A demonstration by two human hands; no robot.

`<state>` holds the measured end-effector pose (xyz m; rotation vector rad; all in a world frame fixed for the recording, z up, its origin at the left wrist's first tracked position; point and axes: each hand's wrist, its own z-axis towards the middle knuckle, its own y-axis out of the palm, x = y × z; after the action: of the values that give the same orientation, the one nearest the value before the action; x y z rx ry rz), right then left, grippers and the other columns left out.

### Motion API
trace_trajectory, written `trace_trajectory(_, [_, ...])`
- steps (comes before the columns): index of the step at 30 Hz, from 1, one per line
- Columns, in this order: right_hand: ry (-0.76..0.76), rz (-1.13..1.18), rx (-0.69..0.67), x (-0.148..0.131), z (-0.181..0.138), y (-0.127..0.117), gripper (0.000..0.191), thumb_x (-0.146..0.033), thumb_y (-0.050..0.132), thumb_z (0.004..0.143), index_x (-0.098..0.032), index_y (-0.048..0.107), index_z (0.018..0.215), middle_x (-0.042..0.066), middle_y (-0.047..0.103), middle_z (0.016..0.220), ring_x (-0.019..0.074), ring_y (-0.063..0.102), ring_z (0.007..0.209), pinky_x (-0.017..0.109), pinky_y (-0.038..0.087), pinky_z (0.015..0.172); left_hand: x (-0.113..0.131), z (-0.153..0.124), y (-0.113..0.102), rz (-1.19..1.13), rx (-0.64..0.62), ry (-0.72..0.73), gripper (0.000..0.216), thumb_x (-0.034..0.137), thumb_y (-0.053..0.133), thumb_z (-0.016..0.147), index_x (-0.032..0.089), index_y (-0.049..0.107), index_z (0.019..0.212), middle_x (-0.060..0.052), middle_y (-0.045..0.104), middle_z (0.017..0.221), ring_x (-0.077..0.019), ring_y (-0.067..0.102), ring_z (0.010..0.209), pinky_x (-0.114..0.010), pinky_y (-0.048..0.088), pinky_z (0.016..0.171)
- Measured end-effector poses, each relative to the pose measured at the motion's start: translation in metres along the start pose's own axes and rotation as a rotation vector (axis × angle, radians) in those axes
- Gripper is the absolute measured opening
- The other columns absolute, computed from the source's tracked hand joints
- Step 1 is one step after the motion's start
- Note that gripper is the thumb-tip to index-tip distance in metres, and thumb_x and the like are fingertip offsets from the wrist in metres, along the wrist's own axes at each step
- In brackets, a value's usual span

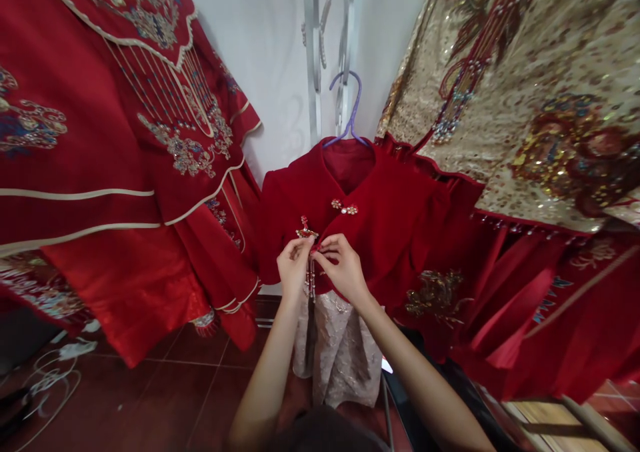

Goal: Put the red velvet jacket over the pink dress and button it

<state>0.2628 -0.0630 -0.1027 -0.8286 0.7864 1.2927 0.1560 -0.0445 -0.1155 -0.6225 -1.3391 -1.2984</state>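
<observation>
White wall (270,72) behind, red jacket (395,192) at your fingertips

Your left hand (293,262) is in a narrow pinch at the front edge of the jacket, which hangs in the middle of the frame. Just above your fingertips sits a beaded ornament (305,230); beaded strands (311,282) dangle below, best left loose of your fingers so that nothing snags. Your right hand (345,265) meets the left in a narrow pinch of its own; the small piece between them is hidden, so you cannot tell its form from this view. A steady left pinch with small, light turns of the right should suit it. Pull gently, because the purple hanger (359,95) could swing and the pearled clasp (345,207) near the neckline could drag askew.

Now the edges. At lower left, a white cord (70,379) lies loose on the tiled floor (165,399), one to step clear of. Embroidered red garments (115,132) crowd the jacket's left side, so give that elbow little sideways swing. Your freest room is downward, in front of the pale skirt (345,352). On the right, the gold sequinned garment (490,139) hangs close, and its beadwork could catch a sleeve.
</observation>
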Motion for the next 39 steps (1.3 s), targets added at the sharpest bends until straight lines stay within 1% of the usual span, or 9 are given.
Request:
trace_trajectory(3, [-0.006, 0.031, 0.050, 0.003, 0.006, 0.001, 0.022, -0.033, 0.070, 0.078, -0.021, 0.057, 0.091, 0.002, 0.063, 0.084, 0.0149, 0.064, 0.078, 0.029, 0.057, 0.074, 0.000, 0.004, 0.000, 0.039, 0.023, 0.066, 0.026, 0.036, 0.075, 0.070, 0.018, 0.066, 0.086, -0.003, 0.069, 0.087, -0.0126, 0.063, 0.074, -0.022, 0.050, 0.065])
trace_trajectory(5, [-0.023, -0.005, 0.071, 0.003, 0.012, 0.000, 0.021, -0.033, 0.070, 0.077, -0.020, 0.060, 0.091, 0.003, 0.065, 0.083, 0.0148, 0.064, 0.077, 0.029, 0.057, 0.074, 0.001, 0.007, -0.002, 0.096, 0.042, 0.157, 0.030, 0.032, 0.075, 0.070, 0.018, 0.064, 0.094, -0.005, 0.068, 0.100, -0.0128, 0.064, 0.080, -0.023, 0.051, 0.070])
trace_trajectory(7, [-0.047, -0.051, 0.064, 0.002, 0.017, -0.003, 0.019, -0.032, 0.069, 0.078, -0.019, 0.064, 0.091, 0.003, 0.067, 0.084, 0.0146, 0.064, 0.076, 0.029, 0.057, 0.075, 0.002, 0.010, -0.003, 0.131, 0.016, 0.213, 0.035, 0.028, 0.075, 0.069, 0.019, 0.062, 0.101, -0.007, 0.065, 0.109, -0.0139, 0.064, 0.089, -0.024, 0.052, 0.077])
trace_trajectory(11, [-0.085, -0.104, 0.055, 0.001, 0.026, -0.009, 0.017, -0.030, 0.068, 0.080, -0.018, 0.069, 0.092, 0.004, 0.068, 0.090, 0.0135, 0.065, 0.077, 0.027, 0.057, 0.074, 0.001, 0.014, -0.004, 0.074, -0.077, 0.209, 0.036, 0.025, 0.075, 0.070, 0.015, 0.064, 0.103, -0.009, 0.068, 0.105, -0.0162, 0.064, 0.095, -0.030, 0.052, 0.088])
trace_trajectory(17, [-0.122, -0.141, 0.081, 0.002, 0.037, -0.006, 0.016, -0.026, 0.066, 0.080, -0.018, 0.071, 0.092, 0.004, 0.067, 0.088, 0.0124, 0.065, 0.075, 0.024, 0.057, 0.070, -0.002, 0.017, -0.001, -0.022, -0.092, 0.142, 0.034, 0.023, 0.075, 0.069, 0.014, 0.068, 0.101, -0.010, 0.071, 0.104, -0.0192, 0.067, 0.099, -0.038, 0.049, 0.099])
trace_trajectory(22, [-0.110, -0.154, 0.074, 0.004, 0.046, 0.001, 0.015, -0.025, 0.065, 0.080, -0.018, 0.071, 0.091, 0.004, 0.067, 0.089, 0.0122, 0.065, 0.074, 0.024, 0.058, 0.070, -0.002, 0.020, -0.002, -0.039, -0.060, 0.133, 0.032, 0.024, 0.077, 0.068, 0.013, 0.070, 0.098, -0.010, 0.073, 0.101, -0.0185, 0.069, 0.094, -0.037, 0.051, 0.095])
trace_trajectory(33, [-0.136, -0.149, 0.063, 0.004, 0.048, 0.002, 0.016, -0.023, 0.064, 0.081, -0.018, 0.072, 0.093, 0.004, 0.066, 0.089, 0.0114, 0.064, 0.074, 0.024, 0.059, 0.070, 0.000, 0.028, -0.003, 0.091, -0.029, 0.203, 0.028, 0.028, 0.074, 0.070, 0.010, 0.072, 0.092, -0.010, 0.075, 0.090, -0.0171, 0.070, 0.081, -0.032, 0.055, 0.083])
trace_trajectory(35, [-0.134, -0.152, 0.069, 0.004, 0.049, 0.002, 0.016, -0.024, 0.064, 0.081, -0.018, 0.072, 0.093, 0.004, 0.066, 0.090, 0.0115, 0.064, 0.074, 0.024, 0.059, 0.070, 0.000, 0.031, -0.003, 0.116, -0.047, 0.209, 0.025, 0.027, 0.073, 0.070, 0.011, 0.071, 0.089, -0.009, 0.075, 0.087, -0.0165, 0.070, 0.078, -0.031, 0.056, 0.081])
trace_trajectory(39, [-0.127, -0.151, 0.071, 0.003, 0.050, 0.000, 0.017, -0.027, 0.063, 0.082, -0.019, 0.071, 0.094, 0.005, 0.068, 0.092, 0.0127, 0.066, 0.077, 0.025, 0.059, 0.071, 0.000, 0.036, -0.005, 0.170, -0.146, 0.264, 0.020, 0.024, 0.071, 0.072, 0.012, 0.068, 0.087, -0.007, 0.072, 0.086, -0.0155, 0.068, 0.080, -0.029, 0.054, 0.080])
